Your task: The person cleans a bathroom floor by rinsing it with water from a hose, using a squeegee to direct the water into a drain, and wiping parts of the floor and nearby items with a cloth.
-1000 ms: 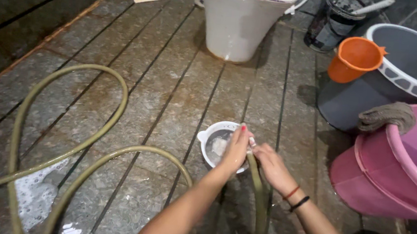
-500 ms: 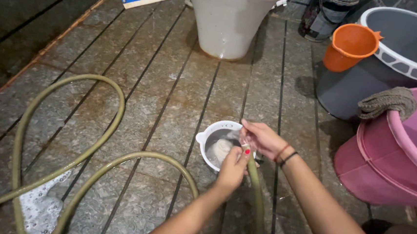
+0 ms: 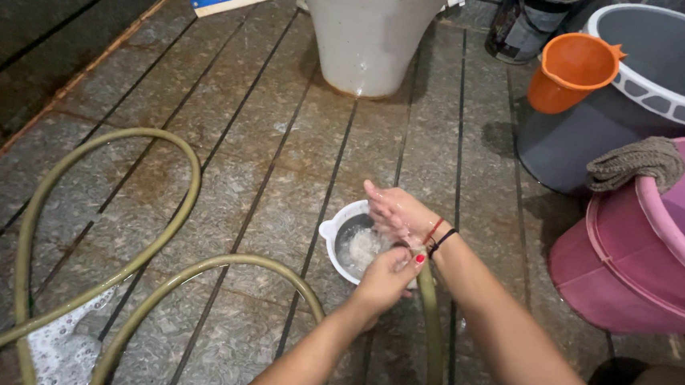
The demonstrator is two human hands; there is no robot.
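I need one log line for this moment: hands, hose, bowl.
left hand: grips hose end | right hand: open above bowl | bowl: white, on wet floor, foamy water inside

Dim, warm light falls from above me onto the wet floor [image 3: 280, 172], which gleams in patches. Soft shadows sit under the white bucket [image 3: 367, 33] and grey tub [image 3: 604, 130] beyond my grips. Edges bend outward; corners darken.
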